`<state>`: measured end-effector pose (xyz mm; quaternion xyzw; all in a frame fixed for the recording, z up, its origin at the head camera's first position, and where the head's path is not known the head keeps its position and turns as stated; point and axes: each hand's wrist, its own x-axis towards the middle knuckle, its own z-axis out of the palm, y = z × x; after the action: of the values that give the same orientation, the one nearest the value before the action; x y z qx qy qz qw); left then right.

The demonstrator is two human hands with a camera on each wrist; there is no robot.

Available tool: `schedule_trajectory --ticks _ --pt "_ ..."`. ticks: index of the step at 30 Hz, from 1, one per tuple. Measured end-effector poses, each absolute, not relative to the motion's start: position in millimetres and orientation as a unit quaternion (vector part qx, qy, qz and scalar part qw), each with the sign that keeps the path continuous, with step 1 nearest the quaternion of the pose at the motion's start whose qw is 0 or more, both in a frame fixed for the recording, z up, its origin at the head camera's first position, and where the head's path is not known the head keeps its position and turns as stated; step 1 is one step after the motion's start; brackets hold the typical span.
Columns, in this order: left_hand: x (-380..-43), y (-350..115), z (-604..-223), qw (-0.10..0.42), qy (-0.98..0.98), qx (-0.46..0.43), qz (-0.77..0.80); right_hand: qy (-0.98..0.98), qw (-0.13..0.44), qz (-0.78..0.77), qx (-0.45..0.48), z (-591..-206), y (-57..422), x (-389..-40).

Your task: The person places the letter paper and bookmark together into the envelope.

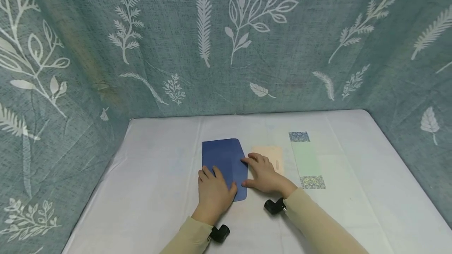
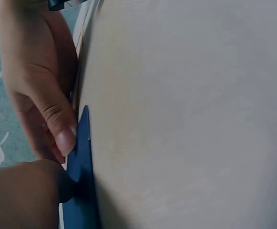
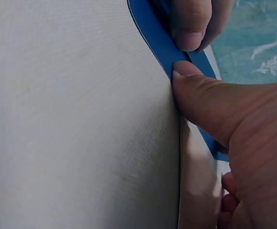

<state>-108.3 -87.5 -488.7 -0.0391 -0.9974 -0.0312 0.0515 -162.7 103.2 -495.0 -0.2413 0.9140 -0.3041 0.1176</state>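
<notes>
A dark blue paper envelope (image 1: 222, 152), its tapered flap toward the right, lies flat on the white table. My left hand (image 1: 214, 194) rests on its lower left part, fingers spread over the paper and thumb toward the flap. Thumb and index finger of my right hand (image 1: 265, 175) touch the flap's right edge, held apart from each other. In the right wrist view the right thumb (image 3: 200, 93) presses at the blue edge, close to the fingers of the left hand. Partly under my right hand lies a peach sheet of paper (image 1: 272, 153).
To the right lies a pale green paper strip (image 1: 305, 158) with blue and grey lace-patterned ends. A white cloth covers the table (image 1: 155, 167). Teal curtains (image 1: 169, 30) with white leaf prints surround its back and sides.
</notes>
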Motion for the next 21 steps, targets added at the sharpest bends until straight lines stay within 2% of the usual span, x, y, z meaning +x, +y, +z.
schedule_trajectory --ticks 16,21 --pt "-112 -84 -476 0.003 -1.000 -0.020 0.011 0.910 0.132 -0.314 -0.235 -493 102 -159" --pt "-111 -82 -481 0.017 -0.999 -0.024 0.014 0.911 0.128 -0.318 -0.231 -493 103 -158"
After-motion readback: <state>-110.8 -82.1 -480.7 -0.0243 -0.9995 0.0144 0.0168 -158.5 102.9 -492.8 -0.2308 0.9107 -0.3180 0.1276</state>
